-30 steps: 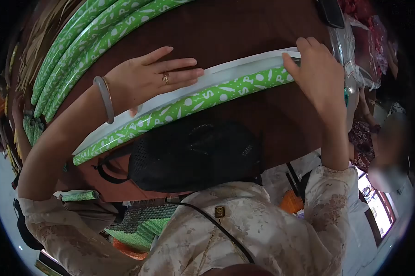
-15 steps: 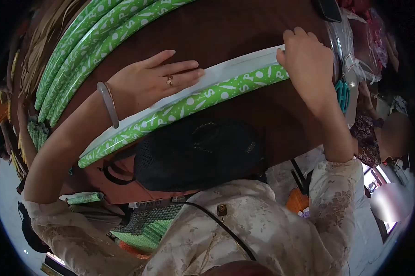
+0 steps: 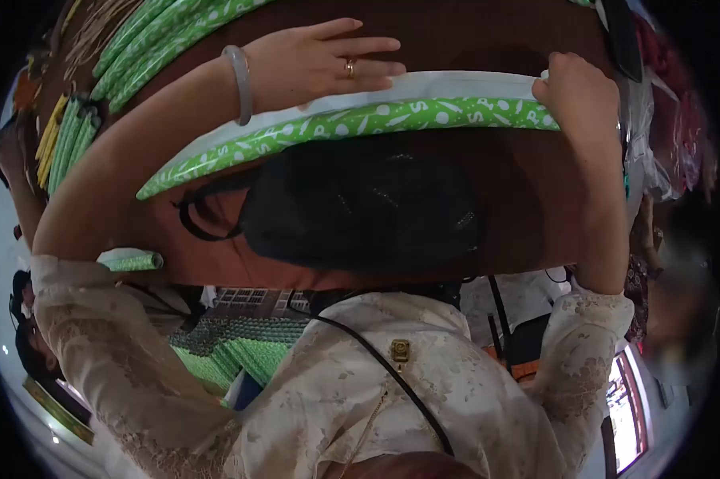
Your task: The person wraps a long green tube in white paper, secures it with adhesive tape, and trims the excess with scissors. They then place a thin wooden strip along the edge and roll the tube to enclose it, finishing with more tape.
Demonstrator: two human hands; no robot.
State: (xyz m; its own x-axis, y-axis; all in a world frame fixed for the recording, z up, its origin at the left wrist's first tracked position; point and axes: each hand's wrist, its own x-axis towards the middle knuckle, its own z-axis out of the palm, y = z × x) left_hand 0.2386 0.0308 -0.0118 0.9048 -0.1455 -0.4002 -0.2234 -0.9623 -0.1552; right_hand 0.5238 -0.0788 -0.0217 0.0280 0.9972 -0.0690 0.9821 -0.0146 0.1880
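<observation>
A long green sheet with white print (image 3: 360, 121) lies curved across the dark table, its white back showing along the far edge. My left hand (image 3: 320, 65), with a ring and a grey bangle, rests flat with fingers spread on that white far edge, left of the middle. At the right end of the sheet, my right hand (image 3: 577, 92) has its fingers curled round the corner, thumb toward the white edge. Just nearer to me than the sheet is a black bag (image 3: 360, 207).
More green printed rolls (image 3: 164, 44) lie at the upper left, near bundled green and yellow sticks (image 3: 73, 140). A short green roll (image 3: 132, 260) sits at the left table edge. Clear plastic (image 3: 643, 140) and a dark phone-like object (image 3: 619, 40) are at the right. Blurred people show at both sides.
The view has shifted, so the table and bag appear higher. My left hand appears farther right along the sheet, fingers still spread. My right hand remains closed at the right end.
</observation>
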